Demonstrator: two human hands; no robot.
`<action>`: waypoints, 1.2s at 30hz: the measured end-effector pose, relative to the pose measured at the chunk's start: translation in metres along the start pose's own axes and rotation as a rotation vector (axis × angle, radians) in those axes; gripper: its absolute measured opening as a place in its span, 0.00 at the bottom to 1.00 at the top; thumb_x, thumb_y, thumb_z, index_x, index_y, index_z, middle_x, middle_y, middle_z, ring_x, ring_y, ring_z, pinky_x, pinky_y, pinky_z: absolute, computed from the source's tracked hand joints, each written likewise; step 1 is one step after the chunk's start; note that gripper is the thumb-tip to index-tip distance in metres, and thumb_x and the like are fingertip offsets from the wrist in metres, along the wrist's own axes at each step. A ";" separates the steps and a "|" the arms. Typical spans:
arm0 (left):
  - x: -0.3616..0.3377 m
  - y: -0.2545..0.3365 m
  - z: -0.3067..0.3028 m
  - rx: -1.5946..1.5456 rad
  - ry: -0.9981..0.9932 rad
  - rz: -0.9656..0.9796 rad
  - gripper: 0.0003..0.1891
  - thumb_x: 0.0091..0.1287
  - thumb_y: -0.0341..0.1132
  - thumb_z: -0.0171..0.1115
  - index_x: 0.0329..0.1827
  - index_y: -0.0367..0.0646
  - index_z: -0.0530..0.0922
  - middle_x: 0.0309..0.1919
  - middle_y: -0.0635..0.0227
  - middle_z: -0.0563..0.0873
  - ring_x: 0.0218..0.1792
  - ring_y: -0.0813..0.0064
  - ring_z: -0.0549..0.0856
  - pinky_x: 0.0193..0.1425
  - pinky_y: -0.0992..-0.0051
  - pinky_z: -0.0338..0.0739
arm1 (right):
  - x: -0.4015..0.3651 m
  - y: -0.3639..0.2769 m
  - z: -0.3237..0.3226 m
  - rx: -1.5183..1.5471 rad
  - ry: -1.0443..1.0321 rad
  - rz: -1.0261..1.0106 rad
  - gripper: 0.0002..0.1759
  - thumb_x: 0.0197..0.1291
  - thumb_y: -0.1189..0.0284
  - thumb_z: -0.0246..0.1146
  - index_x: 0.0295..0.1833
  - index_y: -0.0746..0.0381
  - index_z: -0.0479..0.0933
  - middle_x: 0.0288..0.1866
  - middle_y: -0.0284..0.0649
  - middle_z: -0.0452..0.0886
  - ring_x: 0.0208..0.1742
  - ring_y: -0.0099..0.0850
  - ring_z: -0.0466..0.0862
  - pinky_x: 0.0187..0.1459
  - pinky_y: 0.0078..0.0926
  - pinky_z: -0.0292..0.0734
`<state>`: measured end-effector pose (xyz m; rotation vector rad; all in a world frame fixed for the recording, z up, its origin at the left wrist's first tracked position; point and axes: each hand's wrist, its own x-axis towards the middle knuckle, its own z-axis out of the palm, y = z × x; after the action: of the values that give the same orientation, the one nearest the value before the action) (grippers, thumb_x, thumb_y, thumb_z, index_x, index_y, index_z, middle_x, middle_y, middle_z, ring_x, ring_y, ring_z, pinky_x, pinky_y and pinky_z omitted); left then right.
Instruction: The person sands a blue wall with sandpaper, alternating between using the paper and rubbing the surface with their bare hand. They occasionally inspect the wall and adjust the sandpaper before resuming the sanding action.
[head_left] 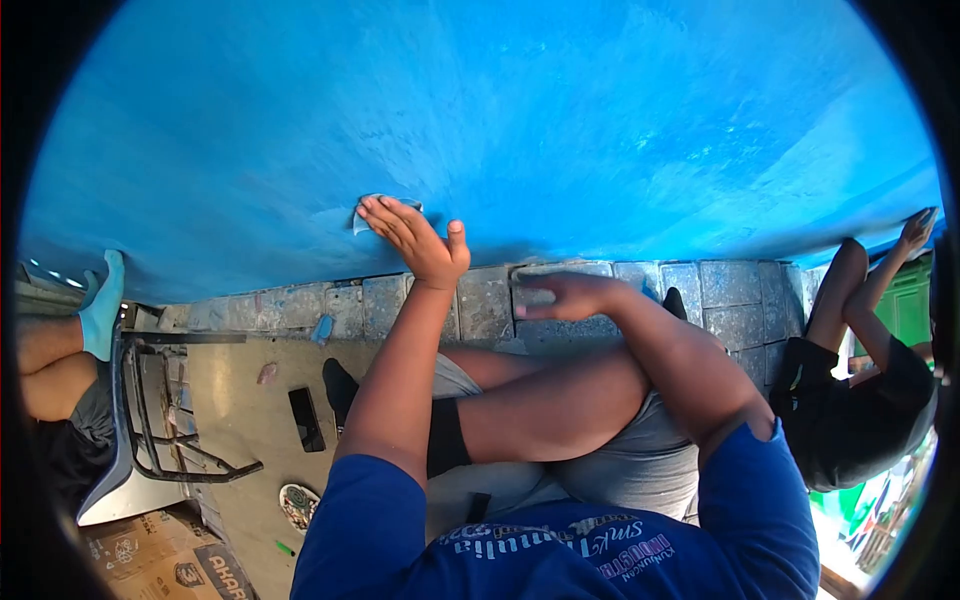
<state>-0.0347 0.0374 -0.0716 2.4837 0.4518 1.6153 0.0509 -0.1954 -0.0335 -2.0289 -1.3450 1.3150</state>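
A blue-painted wall [560,130] fills the upper view. Against it my left hand [410,235] presses a small grey sheet of sandpaper [361,222], its fingers laid long over the sheet and its thumb sticking out. Most of the sandpaper is hidden under the fingers. My right hand [570,297] hovers over my bent leg, near the foot of the wall. It is blurred by motion, but its fingers look apart and I see nothing in them.
Grey paving blocks [485,305] run along the wall's base. On the floor lie a black phone [306,420], a blue scrap [322,329] and a small dish [299,507]. A metal-framed chair [150,440] and cardboard box [165,560] stand left. Other people's limbs show at both sides.
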 end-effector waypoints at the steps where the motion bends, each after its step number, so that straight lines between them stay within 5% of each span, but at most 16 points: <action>1: 0.000 0.000 0.001 -0.002 0.009 0.000 0.48 0.78 0.59 0.37 0.81 0.23 0.35 0.81 0.33 0.34 0.81 0.31 0.32 0.81 0.38 0.31 | 0.005 0.002 0.010 -0.113 -0.115 0.071 0.53 0.65 0.27 0.47 0.84 0.52 0.55 0.84 0.57 0.53 0.84 0.50 0.55 0.81 0.46 0.50; 5: -0.002 -0.001 0.001 0.002 -0.005 -0.002 0.49 0.78 0.60 0.40 0.81 0.24 0.36 0.81 0.31 0.36 0.81 0.29 0.33 0.81 0.38 0.31 | 0.035 0.022 0.038 -0.352 -0.288 0.162 0.55 0.63 0.25 0.46 0.86 0.47 0.46 0.88 0.52 0.33 0.87 0.52 0.38 0.82 0.55 0.42; 8: -0.005 -0.001 0.001 0.003 -0.028 -0.019 0.49 0.77 0.60 0.41 0.82 0.26 0.36 0.81 0.31 0.36 0.80 0.28 0.34 0.80 0.36 0.32 | 0.043 0.032 0.045 -0.368 -0.383 0.238 0.51 0.65 0.26 0.43 0.86 0.42 0.47 0.88 0.49 0.36 0.87 0.52 0.37 0.82 0.58 0.38; 11: -0.014 0.000 0.009 0.003 -0.033 -0.051 0.51 0.76 0.63 0.43 0.83 0.27 0.37 0.81 0.30 0.37 0.79 0.24 0.38 0.79 0.32 0.34 | 0.058 0.059 0.055 -0.459 -0.409 0.088 0.45 0.70 0.30 0.34 0.85 0.40 0.48 0.89 0.39 0.40 0.87 0.55 0.36 0.82 0.60 0.36; 12: -0.016 0.001 0.011 0.000 -0.031 -0.054 0.52 0.75 0.65 0.43 0.83 0.27 0.38 0.81 0.30 0.37 0.79 0.23 0.38 0.78 0.31 0.34 | 0.079 0.104 0.067 -0.569 -0.454 -0.051 0.44 0.71 0.30 0.33 0.85 0.40 0.48 0.89 0.39 0.41 0.87 0.54 0.33 0.83 0.59 0.34; 18: -0.021 0.001 0.011 -0.008 -0.051 -0.008 0.49 0.77 0.62 0.47 0.81 0.24 0.44 0.81 0.30 0.42 0.80 0.26 0.41 0.78 0.32 0.39 | 0.045 0.033 0.030 -0.286 -0.478 0.166 0.48 0.71 0.30 0.34 0.85 0.50 0.49 0.88 0.53 0.31 0.87 0.46 0.29 0.83 0.54 0.35; 22: -0.015 0.007 0.003 -0.014 -0.056 -0.022 0.48 0.78 0.60 0.46 0.81 0.24 0.44 0.81 0.30 0.42 0.81 0.28 0.42 0.79 0.33 0.39 | 0.041 0.029 0.031 -0.260 -0.348 0.248 0.51 0.72 0.31 0.33 0.85 0.58 0.48 0.88 0.53 0.34 0.88 0.47 0.37 0.83 0.46 0.39; 23: -0.013 0.009 0.001 -0.025 -0.042 -0.029 0.47 0.79 0.61 0.43 0.83 0.27 0.41 0.82 0.36 0.41 0.82 0.34 0.39 0.80 0.37 0.37 | 0.049 0.041 0.030 -0.291 -0.352 0.182 0.52 0.72 0.30 0.34 0.84 0.62 0.49 0.87 0.52 0.43 0.87 0.47 0.45 0.83 0.42 0.42; 24: -0.011 0.012 -0.002 -0.035 -0.030 -0.035 0.46 0.80 0.61 0.41 0.84 0.31 0.38 0.83 0.41 0.39 0.83 0.40 0.37 0.82 0.40 0.36 | 0.048 0.043 0.026 -0.301 -0.353 0.175 0.52 0.72 0.30 0.34 0.84 0.62 0.49 0.87 0.52 0.43 0.87 0.47 0.45 0.83 0.42 0.42; 29: 0.012 0.016 -0.015 -0.068 -0.046 -0.039 0.46 0.79 0.61 0.41 0.84 0.30 0.42 0.83 0.40 0.42 0.83 0.39 0.39 0.82 0.40 0.37 | 0.004 -0.008 0.003 -0.376 -0.085 0.272 0.51 0.70 0.30 0.40 0.83 0.59 0.56 0.81 0.51 0.62 0.82 0.50 0.61 0.80 0.41 0.53; 31: 0.021 0.016 -0.023 -0.073 -0.089 -0.013 0.47 0.78 0.60 0.44 0.82 0.25 0.44 0.81 0.34 0.44 0.82 0.34 0.41 0.80 0.37 0.39 | -0.011 -0.010 0.000 -0.373 -0.037 0.261 0.50 0.70 0.31 0.42 0.83 0.58 0.57 0.81 0.52 0.63 0.81 0.50 0.62 0.80 0.41 0.56; 36: 0.027 0.019 -0.029 -0.062 -0.104 -0.028 0.46 0.79 0.59 0.44 0.82 0.26 0.44 0.82 0.36 0.44 0.83 0.36 0.41 0.81 0.38 0.40 | -0.016 0.005 0.001 -0.414 -0.046 0.286 0.49 0.70 0.31 0.44 0.82 0.57 0.58 0.80 0.52 0.65 0.80 0.50 0.65 0.78 0.42 0.60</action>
<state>-0.0475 0.0270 -0.0310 2.4896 0.4148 1.4589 0.0508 -0.2118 -0.0293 -2.5630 -1.4882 1.2843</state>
